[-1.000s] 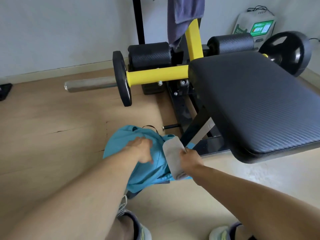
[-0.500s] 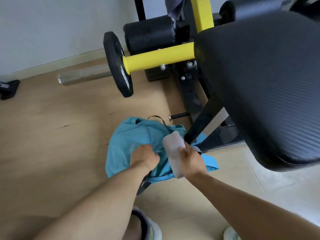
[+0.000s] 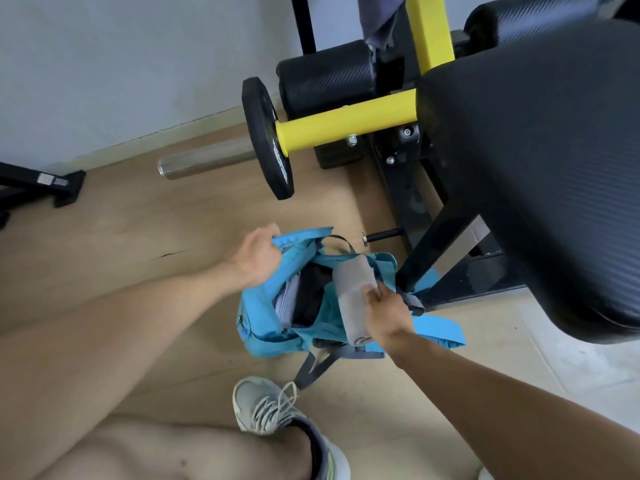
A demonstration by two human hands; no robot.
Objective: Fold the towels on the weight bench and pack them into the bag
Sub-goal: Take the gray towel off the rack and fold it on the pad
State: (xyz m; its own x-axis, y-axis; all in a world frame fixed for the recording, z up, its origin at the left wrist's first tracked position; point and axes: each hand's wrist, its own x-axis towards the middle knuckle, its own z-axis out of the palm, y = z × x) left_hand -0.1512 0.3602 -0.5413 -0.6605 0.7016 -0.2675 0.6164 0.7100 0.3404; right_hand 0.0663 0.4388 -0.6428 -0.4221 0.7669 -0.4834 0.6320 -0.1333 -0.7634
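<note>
Soft, even daylight; slight motion blur (wide-angle bending at edges).

Pale wall, wooden floor, weight plate

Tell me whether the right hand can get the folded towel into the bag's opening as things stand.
Probably yes. The left hand holds the blue bag open by its rim, and the right hand holds the grey towel right beside the opening; nothing lies between.

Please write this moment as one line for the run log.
left hand: holds blue bag open | right hand: grips folded grey towel above opening | towel not yet inside
</note>
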